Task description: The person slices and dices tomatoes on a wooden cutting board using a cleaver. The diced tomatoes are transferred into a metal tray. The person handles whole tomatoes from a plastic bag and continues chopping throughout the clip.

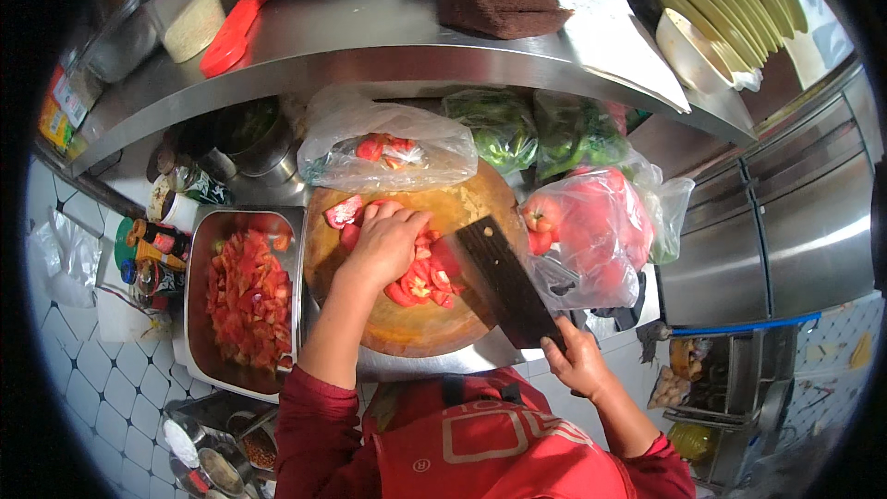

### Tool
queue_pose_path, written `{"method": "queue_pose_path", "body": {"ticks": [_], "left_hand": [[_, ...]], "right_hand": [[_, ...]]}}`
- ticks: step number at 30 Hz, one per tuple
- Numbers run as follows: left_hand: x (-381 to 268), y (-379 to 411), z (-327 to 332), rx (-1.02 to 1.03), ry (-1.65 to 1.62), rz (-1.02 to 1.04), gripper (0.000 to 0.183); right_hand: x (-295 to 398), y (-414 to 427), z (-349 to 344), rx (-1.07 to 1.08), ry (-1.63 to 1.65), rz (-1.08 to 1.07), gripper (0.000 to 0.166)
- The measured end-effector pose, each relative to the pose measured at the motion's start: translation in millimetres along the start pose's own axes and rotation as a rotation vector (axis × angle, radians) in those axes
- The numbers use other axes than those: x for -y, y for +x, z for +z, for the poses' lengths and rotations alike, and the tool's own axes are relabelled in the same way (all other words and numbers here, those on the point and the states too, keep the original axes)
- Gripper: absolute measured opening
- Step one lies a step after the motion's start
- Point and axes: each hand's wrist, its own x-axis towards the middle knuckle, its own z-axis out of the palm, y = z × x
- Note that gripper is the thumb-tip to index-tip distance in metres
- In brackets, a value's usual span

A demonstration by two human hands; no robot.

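A round wooden chopping board (416, 333) lies before me, bearing cut tomato pieces (423, 277). My left hand (390, 239) rests on tomato at the board's upper middle; its fingertips are bent and partly hide what lies beneath. A cleaver (506, 284) is held by its handle in my right hand (576, 359), the broad dark blade tilted over the board's right side. Beside my left hand sits a tomato piece (344, 211) with its pale cut face up. Left of the board, a steel tray (299, 277) holds many chopped tomatoes (249, 298).
Behind the board lies a clear plastic bag (443, 145) with tomato scraps. A bag of whole tomatoes (596, 235) stands at right, near bagged green vegetables (499, 132). A steel shelf (346, 24) spans above. Bottles (163, 239) stand left of the tray.
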Motion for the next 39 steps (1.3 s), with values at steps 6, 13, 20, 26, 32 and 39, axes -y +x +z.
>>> {"method": "queue_pose_path", "body": {"ticks": [6, 13, 20, 26, 32, 39], "left_hand": [[7.4, 23.2, 6.9, 0.042, 0.034, 0.109, 0.047], [12.1, 31.7, 15.9, 0.047, -0.121, 0.206, 0.045], [7.7, 0.0, -12.4, -0.280, -0.444, 0.012, 0.045], [-18.4, -95.9, 4.5, -0.342, -0.266, -0.138, 0.033], [-34.9, -123.8, 31.5, -0.440, -0.276, -0.223, 0.034], [-31.1, -131.8, 44.2, -0.449, -0.313, -0.099, 0.031]], "right_hand": [[-14.3, -6.9, -12.1, 0.104, -0.208, -0.311, 0.020], [-17.2, -2.3, -13.6, 0.297, -0.306, -0.368, 0.027], [3.7, 32.2, 3.9, 0.363, -0.276, -0.372, 0.024], [10.4, 53.7, 13.5, 0.215, -0.198, -0.346, 0.024], [38.6, 37.0, 17.8, 0.160, -0.368, -0.433, 0.029], [49.8, 30.2, 36.1, 0.197, -0.517, -0.412, 0.022]]}}
